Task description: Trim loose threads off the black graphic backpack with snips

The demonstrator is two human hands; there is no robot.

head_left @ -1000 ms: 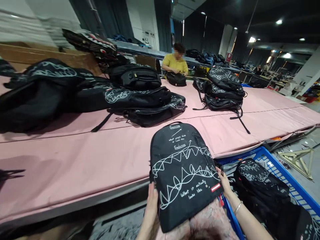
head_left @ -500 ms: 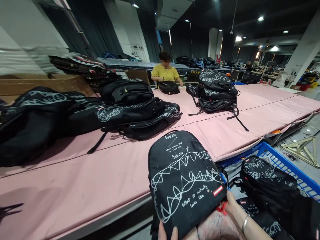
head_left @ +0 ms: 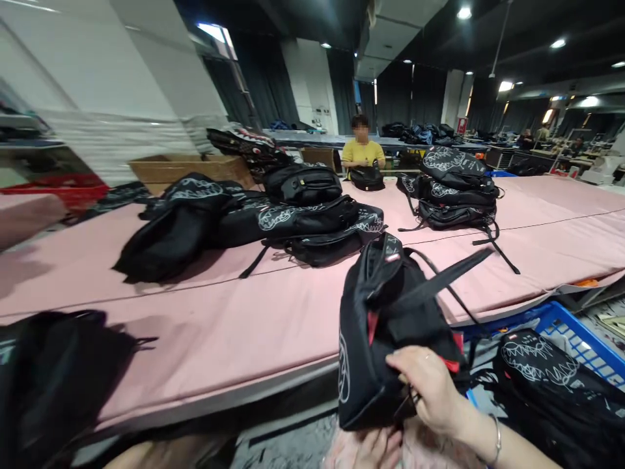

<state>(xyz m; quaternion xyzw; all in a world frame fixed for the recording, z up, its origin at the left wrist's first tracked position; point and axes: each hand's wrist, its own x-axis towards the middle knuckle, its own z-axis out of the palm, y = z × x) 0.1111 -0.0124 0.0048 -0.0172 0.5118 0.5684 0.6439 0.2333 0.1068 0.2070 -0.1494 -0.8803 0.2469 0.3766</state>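
Observation:
A black backpack (head_left: 371, 326) with white scribble print on its front stands tilted at the table's near edge. It is turned so that its side and straps face me, and a loose strap sticks out to the right. My right hand (head_left: 432, 387), with a bracelet on the wrist, is closed on the lower back side, near red tags. A small metallic thing shows by its fingers, too hidden to name. Beneath the bag's bottom, my left hand (head_left: 375, 449) grips it from below, its fingers partly covered.
A pink-covered table (head_left: 209, 339) bears several black backpacks (head_left: 303, 225) and a stack (head_left: 456, 189) at right. A blue basket (head_left: 581, 339) with backpacks stands right. Another black bag (head_left: 53, 378) lies near left. A person in yellow (head_left: 364, 153) sits across, handling a bag.
The backpack has turned from its printed front to its side and strap side. My right hand has moved onto its back, the left under its bottom. The view has swung left.

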